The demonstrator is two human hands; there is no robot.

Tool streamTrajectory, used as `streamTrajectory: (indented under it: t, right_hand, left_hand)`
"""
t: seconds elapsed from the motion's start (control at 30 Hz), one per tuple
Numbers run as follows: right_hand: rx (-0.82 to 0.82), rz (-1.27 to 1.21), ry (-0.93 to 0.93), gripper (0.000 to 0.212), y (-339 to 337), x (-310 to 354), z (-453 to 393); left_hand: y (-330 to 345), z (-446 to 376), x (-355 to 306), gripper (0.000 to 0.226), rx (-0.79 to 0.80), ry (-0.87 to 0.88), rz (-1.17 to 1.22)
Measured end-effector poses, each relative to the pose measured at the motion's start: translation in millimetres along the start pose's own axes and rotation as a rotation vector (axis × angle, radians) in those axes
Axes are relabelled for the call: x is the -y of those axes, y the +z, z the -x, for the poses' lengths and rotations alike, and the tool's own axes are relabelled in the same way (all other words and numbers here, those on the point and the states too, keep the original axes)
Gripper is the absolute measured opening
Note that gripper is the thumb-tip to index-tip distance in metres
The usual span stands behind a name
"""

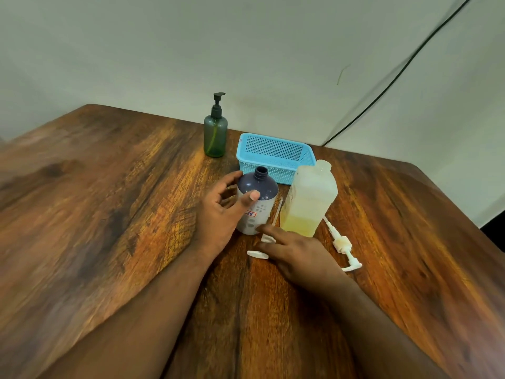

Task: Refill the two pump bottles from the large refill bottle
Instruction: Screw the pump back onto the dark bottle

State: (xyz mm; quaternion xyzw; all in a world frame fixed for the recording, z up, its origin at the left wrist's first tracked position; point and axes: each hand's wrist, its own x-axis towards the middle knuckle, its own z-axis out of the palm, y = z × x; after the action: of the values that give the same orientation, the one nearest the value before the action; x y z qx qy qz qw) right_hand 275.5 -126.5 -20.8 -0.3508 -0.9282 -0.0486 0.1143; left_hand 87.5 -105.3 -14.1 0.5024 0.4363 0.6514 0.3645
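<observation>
The grey-topped pump bottle stands uncapped on the table, just in front of the blue basket. The left hand cups its left side, fingers loosely spread, thumb on its front. The right hand lies flat, fingers straight, over a white pump at the bottle's base. The refill bottle stands just right of it; the green pump bottle stands behind.

Plain indoor room, likely domestic: wood-grain table against bare wall, blue plastic basket, trailing black cable.
</observation>
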Motion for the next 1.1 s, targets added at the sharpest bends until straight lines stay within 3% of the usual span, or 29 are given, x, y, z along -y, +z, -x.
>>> streamTrajectory:
  t: [0.1, 0.23, 0.5, 0.73, 0.9, 1.1]
  right_hand:
    - [0.001, 0.063, -0.089, 0.033, 0.5, -2.7, -5.6]
    - [-0.137, 0.055, -0.12, 0.027, 0.4, -6.3, -3.6]
    - [-0.648, -0.47, 0.277, 0.033, -24.5, 10.3, -5.3]
    - [-1.013, -0.688, 0.309, 0.016, -87.8, 10.5, -27.1]
    - [-1.116, -0.745, 0.258, 0.013, -124.2, 11.2, -38.0]
    - [-1.089, -0.791, 0.315, 0.016, -124.6, 15.8, -51.0]
  left_hand:
    - [-2.8, -2.9, -1.0, 0.062, 0.009, -0.001, 0.001]
    - [-4.7, -4.6, 0.2, 0.062, 0.006, -0.008, -0.008]
    - [-3.1, -4.8, -1.0, 0.064, 0.003, -0.019, 0.009]
    - [-4.7, -4.5, 1.5, 0.066, 0.005, -0.046, 0.017]
    - [-3.7, -3.9, 0.7, 0.065, 0.005, -0.059, 0.022]
    - [-4.9, -4.3, 1.9, 0.067, 0.005, -0.073, 0.009]
